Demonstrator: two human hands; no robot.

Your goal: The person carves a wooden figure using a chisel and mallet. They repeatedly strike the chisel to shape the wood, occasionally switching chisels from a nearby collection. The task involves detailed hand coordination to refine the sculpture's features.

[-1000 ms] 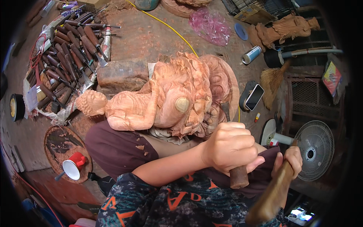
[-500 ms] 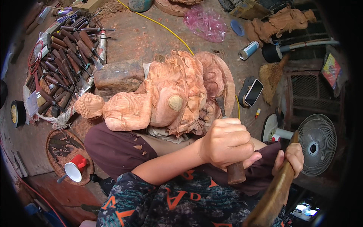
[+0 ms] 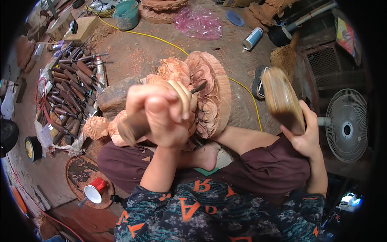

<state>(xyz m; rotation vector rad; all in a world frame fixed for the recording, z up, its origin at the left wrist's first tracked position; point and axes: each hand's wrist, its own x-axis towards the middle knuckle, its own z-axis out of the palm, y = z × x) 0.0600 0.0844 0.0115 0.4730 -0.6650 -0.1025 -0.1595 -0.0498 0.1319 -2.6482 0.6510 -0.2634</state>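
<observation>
A reddish carved wooden figure (image 3: 96,127) lies on its side across my lap, its curly head to the left and its round petalled base (image 3: 221,90) to the right. My left hand (image 3: 165,113) is closed round a wood-carving chisel (image 3: 135,130), hiding much of the figure's body. The chisel's handle end points toward me, and its dark blade lies against or just above the base's petals; I cannot tell whether it touches. My right hand (image 3: 305,135) grips a wooden mallet (image 3: 282,94), held up to the right of the base and apart from the chisel.
Many wooden-handled carving tools (image 3: 68,88) lie heaped at the left. Below them, a red and white mug (image 3: 94,192) stands on a round tray (image 3: 86,169). A yellow cord (image 3: 157,37) crosses the floor behind the figure. A fan (image 3: 346,126) stands at the right, near a spray can (image 3: 252,38).
My left hand has moved up and left with the chisel, whose blade now points right, toward the base. The right hand has raised the mallet from low beside my lap.
</observation>
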